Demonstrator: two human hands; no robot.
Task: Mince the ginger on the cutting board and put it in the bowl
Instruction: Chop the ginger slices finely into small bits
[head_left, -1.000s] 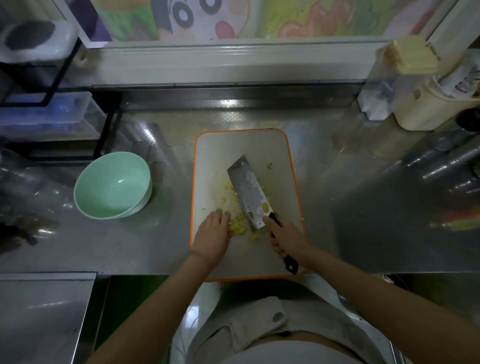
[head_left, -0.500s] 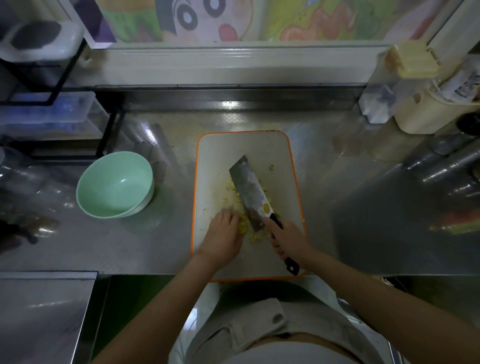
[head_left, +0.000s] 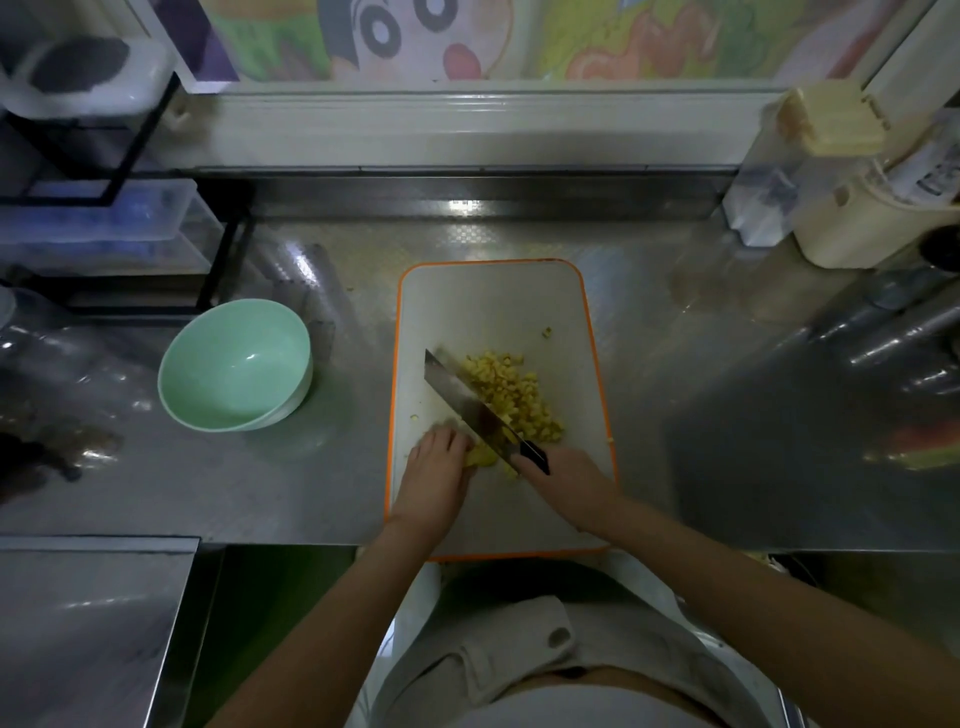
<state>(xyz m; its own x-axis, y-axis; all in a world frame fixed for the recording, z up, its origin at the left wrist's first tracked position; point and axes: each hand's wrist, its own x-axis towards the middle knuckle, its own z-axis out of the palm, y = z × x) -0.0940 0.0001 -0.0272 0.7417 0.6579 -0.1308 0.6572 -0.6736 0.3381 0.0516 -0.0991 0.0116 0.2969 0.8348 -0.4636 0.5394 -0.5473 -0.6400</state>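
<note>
- Head view: right hand (head_left: 563, 478) grips black-handled steel cleaver (head_left: 460, 397) over orange-rimmed white cutting board (head_left: 493, 306).
- Left hand (head_left: 434, 470) curled, pinning yellow ginger piece (head_left: 480, 456).
- Pale green bowl (head_left: 234, 353) left, apart.

a kitchen: steel counter (head_left: 675, 364), cutting board (head_left: 493, 301), cleaver (head_left: 462, 400), chopped ginger (head_left: 519, 395), bowl (head_left: 234, 364).
</note>
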